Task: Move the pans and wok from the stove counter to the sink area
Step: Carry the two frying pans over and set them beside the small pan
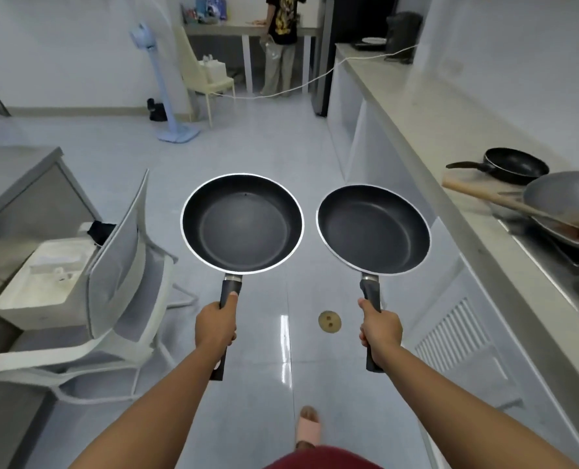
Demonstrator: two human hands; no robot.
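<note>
Both arms extended forward over the floor. Left hand [216, 328] fingers wrapped around left pan [242, 223] handle; right hand [380, 333] likewise grips right pan [373, 229]. Wok [565, 194] and third pan [514, 165] sit on the right counter [426, 126].

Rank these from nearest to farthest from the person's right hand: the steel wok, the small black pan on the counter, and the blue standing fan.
From the right hand:
1. Steel wok, on the stove to the right.
2. Small black pan, just beyond the wok on the counter.
3. Blue standing fan, far across the floor, left.
</note>
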